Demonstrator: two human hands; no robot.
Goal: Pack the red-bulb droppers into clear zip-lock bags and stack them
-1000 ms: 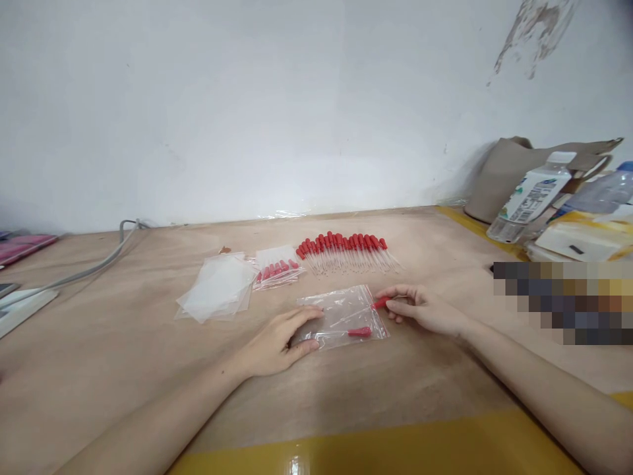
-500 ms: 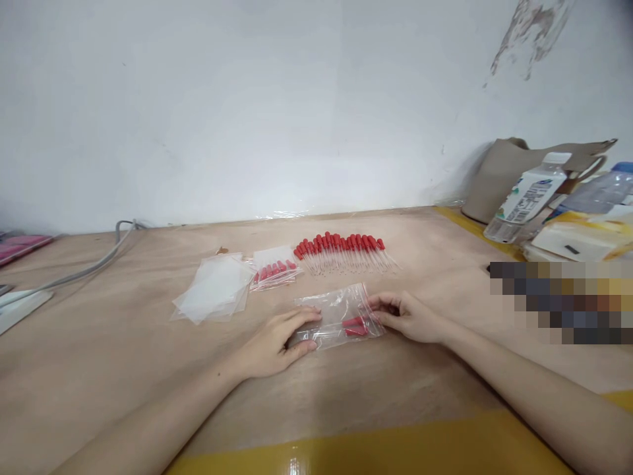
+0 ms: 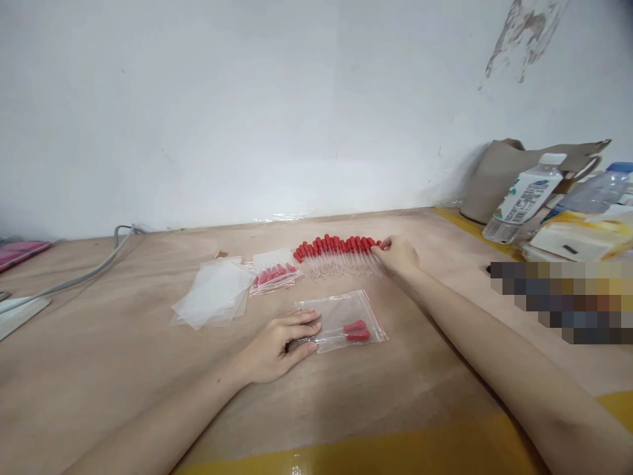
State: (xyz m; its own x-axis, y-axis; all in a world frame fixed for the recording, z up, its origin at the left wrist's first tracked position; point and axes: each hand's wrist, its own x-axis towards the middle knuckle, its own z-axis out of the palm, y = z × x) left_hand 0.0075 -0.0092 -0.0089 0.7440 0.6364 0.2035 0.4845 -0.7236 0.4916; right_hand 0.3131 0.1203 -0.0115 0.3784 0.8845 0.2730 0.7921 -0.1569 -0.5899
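Clear bag under half-open left hand; right hand beyond, curled at droppers, hold unclear.

The person's left forearm, at the lower left of the frame, is bare to the frame's edge and carries one small round spot near the wrist. The right forearm, lower right, is equally bare. Left hand and right hand are bare, slim-fingered.

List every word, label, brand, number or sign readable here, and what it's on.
No text is readable.
White-capped bottle: printed label, too small and blurred.
White-and-yellow packet: dark mark, cannot tell whether it is print.
Clear bag at the left hand: no lettering visible.
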